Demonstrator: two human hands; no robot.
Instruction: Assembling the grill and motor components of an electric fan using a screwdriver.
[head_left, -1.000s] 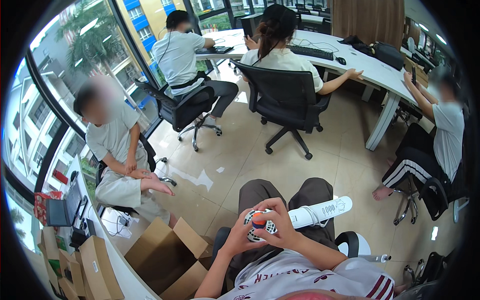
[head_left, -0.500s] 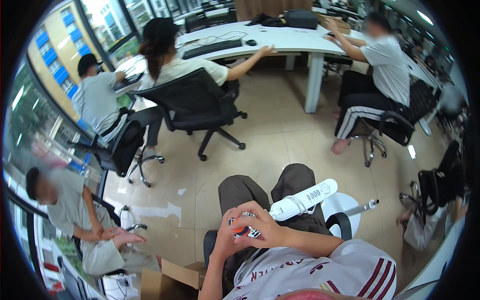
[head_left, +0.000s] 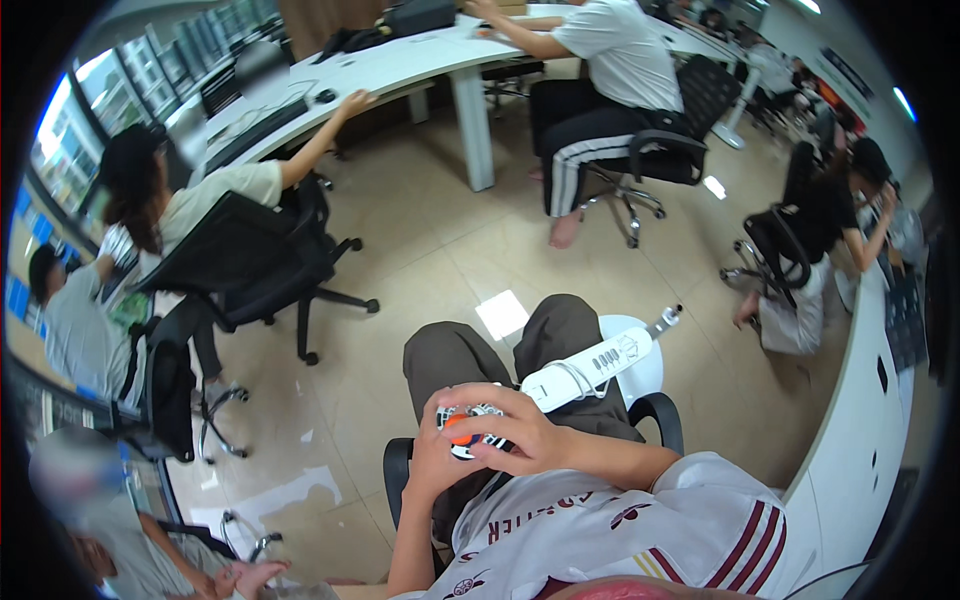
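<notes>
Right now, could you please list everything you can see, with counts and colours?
Rounded object: one, white, black and orange, lower centre
Corded device: one, white, right of it
Chairs: at least five, black, around
Desks: at least two, white, top and right
Keyboard: one, black, far desk
Mouse: one, black, beside the keyboard
Bag: one, black, far desk
Co-workers: at least five, mostly pale tops, around
Floor: one, beige tiles, below
Trousered legs: two, dark brown, lower centre
Left hand: one, bare, holding object
Right hand: one, bare, holding object
</notes>
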